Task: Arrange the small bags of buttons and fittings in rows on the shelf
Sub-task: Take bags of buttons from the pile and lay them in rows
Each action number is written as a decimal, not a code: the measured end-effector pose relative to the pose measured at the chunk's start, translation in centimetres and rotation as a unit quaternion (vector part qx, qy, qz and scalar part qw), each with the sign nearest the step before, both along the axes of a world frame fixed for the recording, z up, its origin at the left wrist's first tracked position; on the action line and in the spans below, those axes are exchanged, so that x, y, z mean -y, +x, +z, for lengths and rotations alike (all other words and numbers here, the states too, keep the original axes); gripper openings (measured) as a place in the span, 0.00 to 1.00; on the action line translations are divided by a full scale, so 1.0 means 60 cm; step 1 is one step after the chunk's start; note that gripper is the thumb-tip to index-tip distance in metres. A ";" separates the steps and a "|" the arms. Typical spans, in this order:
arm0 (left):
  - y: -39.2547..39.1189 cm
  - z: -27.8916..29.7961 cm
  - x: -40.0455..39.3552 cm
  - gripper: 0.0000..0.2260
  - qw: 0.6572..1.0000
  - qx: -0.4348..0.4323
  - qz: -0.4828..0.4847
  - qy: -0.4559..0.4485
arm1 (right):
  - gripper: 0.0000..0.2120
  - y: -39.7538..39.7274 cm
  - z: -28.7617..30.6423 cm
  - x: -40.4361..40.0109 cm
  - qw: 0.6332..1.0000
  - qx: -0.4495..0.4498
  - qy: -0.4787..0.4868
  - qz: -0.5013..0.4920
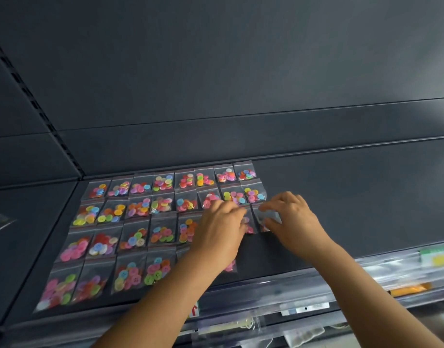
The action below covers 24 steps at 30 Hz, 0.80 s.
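Right hand (pixel 291 217) pinches a button bag (pixel 264 218)

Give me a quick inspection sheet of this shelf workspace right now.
Surface: dark shelf, bare on its right part.
Job's things: button bags lying flat in rows; newest bag at the third row's right end.
Clutter: one loose clear bag at far left.
Grippers: left hand rests on the bags; right hand fingers pinch the newest bag.
Cables: nothing seen.
Surroundings: dark back panel; clear packets on lower shelves.
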State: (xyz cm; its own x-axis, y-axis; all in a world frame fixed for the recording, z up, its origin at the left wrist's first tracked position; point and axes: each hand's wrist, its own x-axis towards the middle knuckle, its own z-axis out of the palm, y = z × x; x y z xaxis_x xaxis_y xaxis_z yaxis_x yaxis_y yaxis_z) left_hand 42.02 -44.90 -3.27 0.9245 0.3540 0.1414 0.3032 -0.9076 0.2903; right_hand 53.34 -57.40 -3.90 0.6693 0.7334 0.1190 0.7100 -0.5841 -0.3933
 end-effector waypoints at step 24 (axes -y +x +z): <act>-0.073 0.027 -0.053 0.24 0.994 -0.019 0.100 0.040 | 0.25 -0.057 0.032 -0.091 0.992 0.025 -0.054 0.110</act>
State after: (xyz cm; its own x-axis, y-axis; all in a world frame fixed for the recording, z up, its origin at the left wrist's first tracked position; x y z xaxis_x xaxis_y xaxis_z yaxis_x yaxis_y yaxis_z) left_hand 37.66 -41.71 -1.64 0.8424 0.5196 0.1424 0.4885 -0.8481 0.2052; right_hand 49.90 -51.94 -1.98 0.4865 0.8715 0.0609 0.8421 -0.4492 -0.2985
